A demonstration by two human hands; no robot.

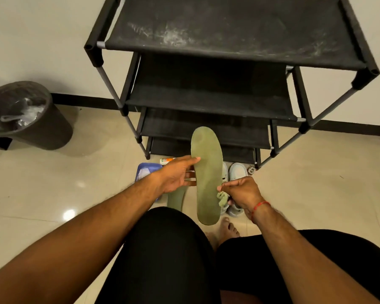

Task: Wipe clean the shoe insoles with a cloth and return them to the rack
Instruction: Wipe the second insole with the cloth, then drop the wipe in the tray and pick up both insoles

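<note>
Green insole (207, 172) in grip of left hand (176, 178), cloth (221, 199) in right hand (241, 191); shoes (237, 172), rack (228, 99) beyond.

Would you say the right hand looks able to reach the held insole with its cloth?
Probably yes: the right hand holds the cloth beside the insole, and the left hand grips only its other edge.

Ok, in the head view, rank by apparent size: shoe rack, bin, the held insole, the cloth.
1. shoe rack, by far.
2. bin.
3. insole: longer than the bin looks but much narrower, and nearer the camera, so this rank is unsure.
4. cloth, bunched in the right hand.
</note>
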